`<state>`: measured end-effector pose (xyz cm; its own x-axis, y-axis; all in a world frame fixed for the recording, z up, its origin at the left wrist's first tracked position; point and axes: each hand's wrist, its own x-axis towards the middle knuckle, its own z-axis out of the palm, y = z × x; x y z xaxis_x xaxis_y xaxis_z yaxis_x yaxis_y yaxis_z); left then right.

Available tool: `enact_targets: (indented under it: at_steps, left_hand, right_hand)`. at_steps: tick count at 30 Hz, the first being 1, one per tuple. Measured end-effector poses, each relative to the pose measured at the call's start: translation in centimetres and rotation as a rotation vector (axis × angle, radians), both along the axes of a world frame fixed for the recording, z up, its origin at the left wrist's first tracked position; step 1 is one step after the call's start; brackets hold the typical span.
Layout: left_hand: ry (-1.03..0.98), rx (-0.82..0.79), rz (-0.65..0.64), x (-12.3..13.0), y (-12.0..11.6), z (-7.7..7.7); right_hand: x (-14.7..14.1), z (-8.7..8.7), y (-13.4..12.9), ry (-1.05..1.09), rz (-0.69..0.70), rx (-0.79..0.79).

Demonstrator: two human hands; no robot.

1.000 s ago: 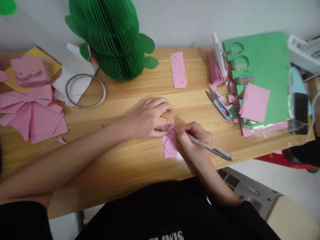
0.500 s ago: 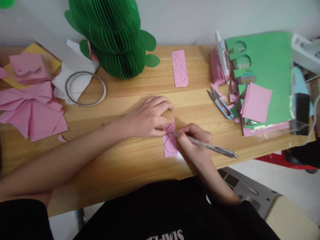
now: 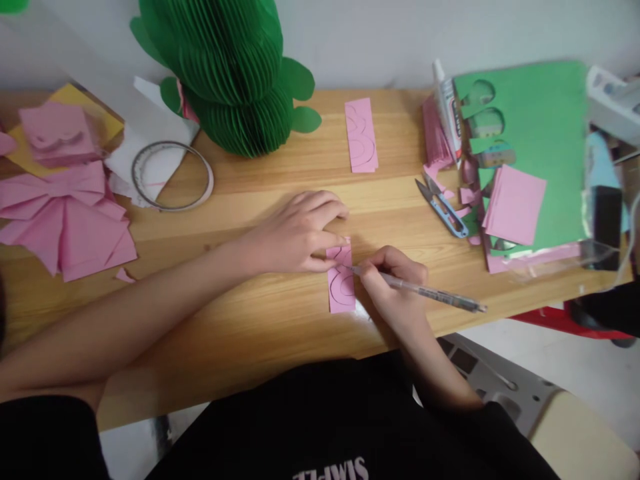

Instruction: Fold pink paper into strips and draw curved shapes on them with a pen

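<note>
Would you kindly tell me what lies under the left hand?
A pink strip with dark curves lies partly under the left hand, on the wooden table. Whatever that hand fully covers cannot be seen.

The left hand [image 3: 313, 230] hides part of the lined pink strip [image 3: 342, 297]. Beyond the strip, the green pleated paper shape [image 3: 235, 73] is cropped at the top; rightward of the strip, a white tube's [image 3: 448, 113] lettering blurs.

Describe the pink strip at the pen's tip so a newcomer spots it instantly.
On the wooden table, look where the left hand and right hand nearly meet. There lies a narrow pink strip with curved dark lines, left hand touching its upper part, the pen pointing at it. Its lined twin lies farther back, untouched by either hand.
</note>
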<state>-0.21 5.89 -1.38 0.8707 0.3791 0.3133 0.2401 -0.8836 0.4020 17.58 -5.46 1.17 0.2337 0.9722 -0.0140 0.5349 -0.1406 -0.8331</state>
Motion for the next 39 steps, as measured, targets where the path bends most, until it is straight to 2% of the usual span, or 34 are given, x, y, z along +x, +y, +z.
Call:
enact_targets:
  at_steps: [25, 31, 39]
  left_hand:
    - [-0.022, -0.012, -0.009, 0.04, 0.03, 0.11]
    - [-0.006, -0.004, -0.005, 0.04, 0.05, 0.01]
    - [-0.014, 0.005, 0.001, 0.14, 0.03, 0.08]
  right_hand:
    - [0.58, -0.48, -0.49, 0.059, -0.097, -0.014]
    - [0.10, -0.43, -0.30, 0.092, -0.038, -0.019]
    - [-0.17, -0.10, -0.03, 0.030, 0.010, 0.001]
